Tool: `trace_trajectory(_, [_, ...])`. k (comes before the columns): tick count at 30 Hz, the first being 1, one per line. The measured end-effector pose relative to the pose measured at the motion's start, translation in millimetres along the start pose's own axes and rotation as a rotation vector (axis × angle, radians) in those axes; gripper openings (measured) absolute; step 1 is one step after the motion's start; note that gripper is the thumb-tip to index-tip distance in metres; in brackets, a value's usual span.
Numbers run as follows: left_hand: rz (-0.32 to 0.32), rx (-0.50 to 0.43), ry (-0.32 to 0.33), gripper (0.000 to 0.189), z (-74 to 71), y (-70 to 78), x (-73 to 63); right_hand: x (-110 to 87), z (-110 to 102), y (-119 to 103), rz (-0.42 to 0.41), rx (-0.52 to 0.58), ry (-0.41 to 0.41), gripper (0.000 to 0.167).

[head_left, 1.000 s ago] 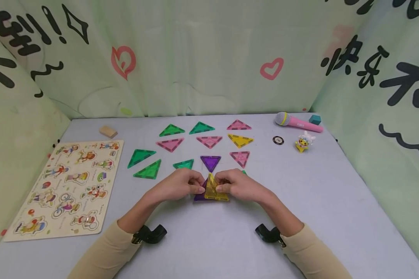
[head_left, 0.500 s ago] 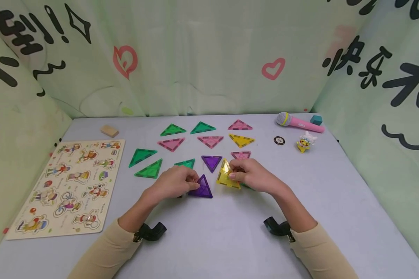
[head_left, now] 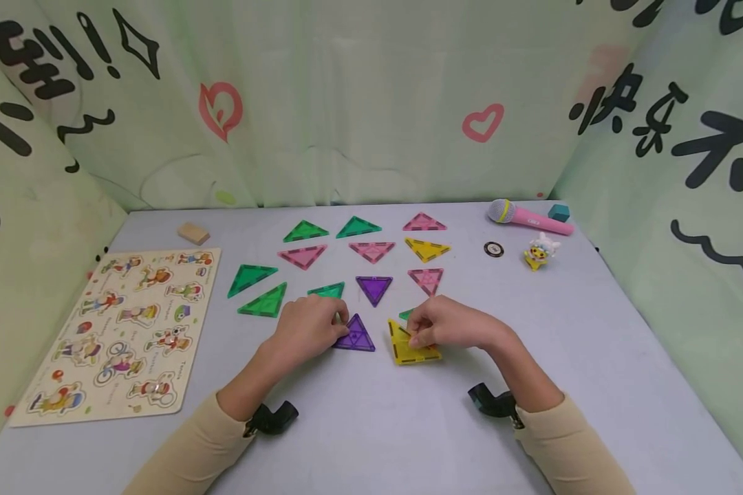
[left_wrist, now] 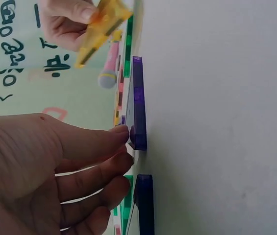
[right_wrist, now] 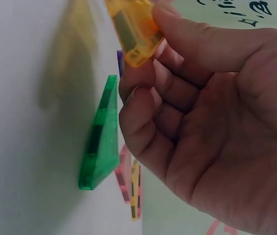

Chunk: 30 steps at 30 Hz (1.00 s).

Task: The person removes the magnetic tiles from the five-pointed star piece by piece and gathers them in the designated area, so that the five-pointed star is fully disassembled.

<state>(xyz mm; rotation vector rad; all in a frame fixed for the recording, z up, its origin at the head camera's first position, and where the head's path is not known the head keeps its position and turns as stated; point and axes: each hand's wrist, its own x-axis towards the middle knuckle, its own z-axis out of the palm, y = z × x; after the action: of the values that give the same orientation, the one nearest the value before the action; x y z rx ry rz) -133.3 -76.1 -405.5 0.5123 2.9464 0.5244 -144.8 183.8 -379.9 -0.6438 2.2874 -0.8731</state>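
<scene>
My left hand point(head_left: 309, 324) holds a purple triangular magnetic tile point(head_left: 356, 337) by its left corner, thumb and forefinger at the edge. That tile lies nearly flat on the table in the left wrist view, and a second dark purple tile point(left_wrist: 144, 205) lies under the hand. With thumb and fingers my right hand point(head_left: 455, 324) pinches a yellow triangular magnetic tile point(head_left: 416, 354), tilted and raised off the table, its shadow on the cloth in the right wrist view. A green triangular tile point(right_wrist: 101, 137) lies beneath the right hand, mostly hidden in the head view.
Several green, pink, yellow and purple tiles lie beyond the hands, among them a purple one point(head_left: 374, 290). A picture puzzle board point(head_left: 117, 330) and wooden block point(head_left: 193, 233) are at left. A toy microphone point(head_left: 532, 218), black disc point(head_left: 493, 249) and small figurine point(head_left: 540, 253) are at right.
The yellow and purple tiles, together a second ago, are now apart. The yellow tile moved right, then nearer me with the right hand; the purple one was lowered by the left hand.
</scene>
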Motion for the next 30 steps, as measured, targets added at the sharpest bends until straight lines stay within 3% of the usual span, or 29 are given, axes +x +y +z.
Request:
trace_trajectory(10, [0.035, -0.019, -0.001, 0.007, -0.4, 0.0, 0.0, 2.4, 9, 2, 0.148, -0.119, 0.009, 0.025])
trace_trajectory(19, [0.041, -0.032, -0.002, 0.007, 1.0, 0.1, 1.4, 3.6, 13, -8, 0.276, -0.294, 0.148, 0.027])
trace_trajectory(24, [0.044, -0.042, 0.002, 0.008, 2.5, -0.8, 0.9, 3.7, 12, -5, 0.276, -0.255, 0.18, 0.027])
trace_trajectory(30, [0.025, -0.054, 0.0, 0.008, 2.2, -4.2, 0.1, 1.7, 6, 1, 0.228, -0.194, 0.225, 0.012])
